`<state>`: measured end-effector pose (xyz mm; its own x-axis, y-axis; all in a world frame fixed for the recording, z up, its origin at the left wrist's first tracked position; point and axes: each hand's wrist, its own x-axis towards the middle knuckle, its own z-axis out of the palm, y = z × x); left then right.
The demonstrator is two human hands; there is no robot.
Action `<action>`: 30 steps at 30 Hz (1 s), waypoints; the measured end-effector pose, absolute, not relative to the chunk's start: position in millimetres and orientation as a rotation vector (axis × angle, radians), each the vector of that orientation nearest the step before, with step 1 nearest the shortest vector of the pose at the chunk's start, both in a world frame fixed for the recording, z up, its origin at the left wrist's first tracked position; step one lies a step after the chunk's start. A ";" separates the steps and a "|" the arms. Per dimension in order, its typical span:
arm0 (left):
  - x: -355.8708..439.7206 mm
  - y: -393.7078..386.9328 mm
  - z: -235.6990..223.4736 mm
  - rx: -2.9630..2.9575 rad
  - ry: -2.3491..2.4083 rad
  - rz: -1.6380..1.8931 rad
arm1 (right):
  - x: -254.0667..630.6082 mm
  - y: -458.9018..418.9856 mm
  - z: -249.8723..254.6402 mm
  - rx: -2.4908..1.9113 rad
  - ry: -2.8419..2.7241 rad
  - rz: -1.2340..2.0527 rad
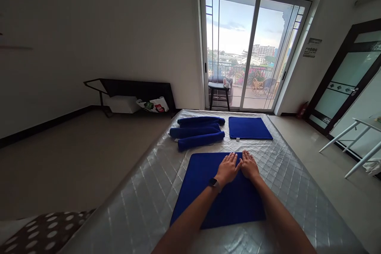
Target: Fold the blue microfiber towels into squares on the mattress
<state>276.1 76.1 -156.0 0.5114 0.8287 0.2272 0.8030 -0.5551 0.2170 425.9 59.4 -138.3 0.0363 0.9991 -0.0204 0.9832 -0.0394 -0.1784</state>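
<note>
A blue towel [205, 190] lies spread flat on the quilted mattress [143, 198] in front of me. My left hand [228, 168], with a watch on its wrist, rests palm down on the towel's far part, fingers stretched out. My right hand [249, 165] lies flat beside it, the two hands almost touching. Neither hand holds anything. Farther along the mattress lie three rolled blue towels [198, 131] on the left. A flat folded blue towel [249, 127] lies to their right.
A polka-dot pillow [44, 230] sits at the near left corner. A low black rack [133, 91] with a white box stands by the left wall. Glass sliding doors [253, 51] open on a balcony ahead. White table legs [354, 143] stand at the right.
</note>
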 end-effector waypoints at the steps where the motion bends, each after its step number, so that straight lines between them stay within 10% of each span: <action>1: 287.8 73.3 -157.6 2.656 1.422 0.461 | 426.5 59.2 -138.6 -2.166 -2.107 0.199; 15: 125.1 90.5 -176.4 2.405 1.911 0.420 | 424.0 59.5 -137.0 -2.182 -2.063 0.243; 30: 124.6 90.8 -177.0 2.417 1.922 0.481 | 424.8 57.9 -128.3 -2.231 -2.114 0.226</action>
